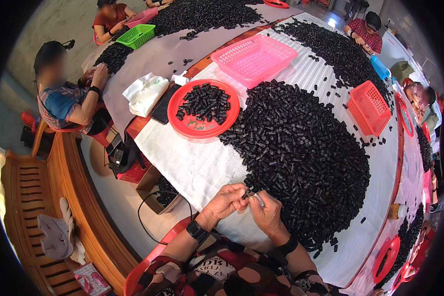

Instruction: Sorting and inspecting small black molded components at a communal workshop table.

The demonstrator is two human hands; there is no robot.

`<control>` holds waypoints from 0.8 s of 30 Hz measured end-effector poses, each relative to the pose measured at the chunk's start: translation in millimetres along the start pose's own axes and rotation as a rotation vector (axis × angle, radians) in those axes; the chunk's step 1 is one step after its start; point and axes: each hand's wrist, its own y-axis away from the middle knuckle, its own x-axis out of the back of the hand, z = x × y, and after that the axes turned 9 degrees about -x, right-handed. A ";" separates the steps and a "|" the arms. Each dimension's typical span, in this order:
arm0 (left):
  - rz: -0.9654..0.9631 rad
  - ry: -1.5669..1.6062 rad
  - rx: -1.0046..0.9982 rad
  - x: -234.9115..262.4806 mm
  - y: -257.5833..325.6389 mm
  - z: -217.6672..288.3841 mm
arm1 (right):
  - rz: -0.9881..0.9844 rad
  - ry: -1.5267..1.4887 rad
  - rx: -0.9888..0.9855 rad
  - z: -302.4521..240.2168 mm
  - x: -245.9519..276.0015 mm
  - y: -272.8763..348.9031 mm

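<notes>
In front of my body, my left hand pinches a small black cylindrical plastic part between thumb and fingertips. My right hand is closed right beside it, its fingertips meeting the same part. Something small and whitish shows at the right thumb; I cannot make out what it is. Both hands are held above the near edge of a large heap of similar black parts on the white-covered table. Beyond my left hand, a round red tray holds a smaller batch of these parts.
A pink basket stands behind the tray, with a crumpled white plastic bag and a dark phone to its left. Right of the heap sits a red basket. Several people work around the tables. A wooden bench is at left.
</notes>
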 end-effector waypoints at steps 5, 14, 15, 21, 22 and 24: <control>0.024 -0.028 0.005 -3.7 -0.5 2.4 | 0.010 0.000 0.010 0.0 -0.7 -0.1; 0.020 -0.089 0.007 -2.9 -7.0 4.5 | -0.014 0.012 0.008 3.4 -0.5 -5.8; 0.036 -0.140 0.013 -3.2 -7.1 4.4 | -0.022 0.026 0.011 3.7 -0.4 -5.7; 0.014 -0.072 0.006 -0.3 -8.8 3.2 | 0.017 -0.015 -0.001 5.4 -2.4 -6.0; 0.013 -0.071 0.005 -0.5 -9.1 3.4 | 0.016 -0.015 0.000 5.6 -2.2 -6.0; 0.022 -0.079 0.008 -1.7 -9.0 4.1 | 0.008 -0.001 0.002 6.2 -2.0 -6.1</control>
